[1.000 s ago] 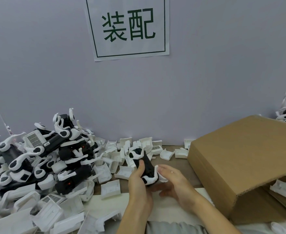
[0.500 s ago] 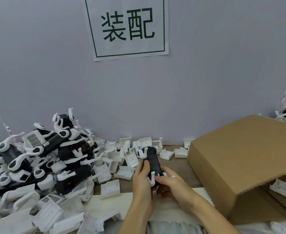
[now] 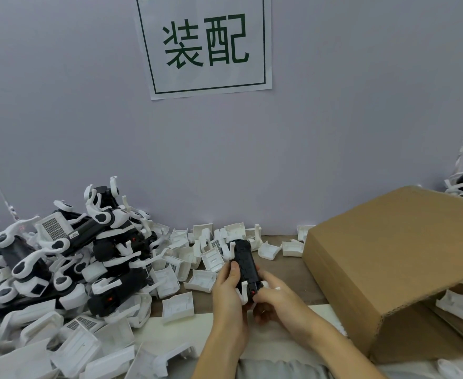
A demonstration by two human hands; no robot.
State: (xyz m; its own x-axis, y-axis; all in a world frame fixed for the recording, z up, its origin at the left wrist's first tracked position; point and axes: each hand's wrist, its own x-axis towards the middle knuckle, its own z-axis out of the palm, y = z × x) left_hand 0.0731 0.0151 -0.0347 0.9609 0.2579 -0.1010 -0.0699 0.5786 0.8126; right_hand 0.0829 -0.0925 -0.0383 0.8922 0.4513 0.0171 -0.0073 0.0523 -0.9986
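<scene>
Both hands met over the bench (image 3: 287,269), holding a long black housing (image 3: 245,265) lengthwise, its far end pointing away from the person and raised above the surface. The left hand (image 3: 229,294) was curled round the housing's left flank, thumb laid along the top edge. The right hand (image 3: 275,300) pinched the near end, fingertips closed beside a white clip (image 3: 242,294) that stuck out there (whether the clip was fully seated could not be told). Just right of the right hand sat a large cardboard box (image 3: 389,263), tilted with its near-right edge raised. White mouldings (image 3: 460,307) showed in the gap beneath that edge; whether they lay inside the box or merely under it was unclear. Left of the left hand and beyond both, loose white shells (image 3: 174,272) were scattered across the bench, some touching one another. Well out to the left rose a heap of assembled black-and-white units (image 3: 74,255), stacked against the grey wall (image 3: 334,146). High above the hands a paper sign (image 3: 205,45) with two green characters was fixed to that wall.
</scene>
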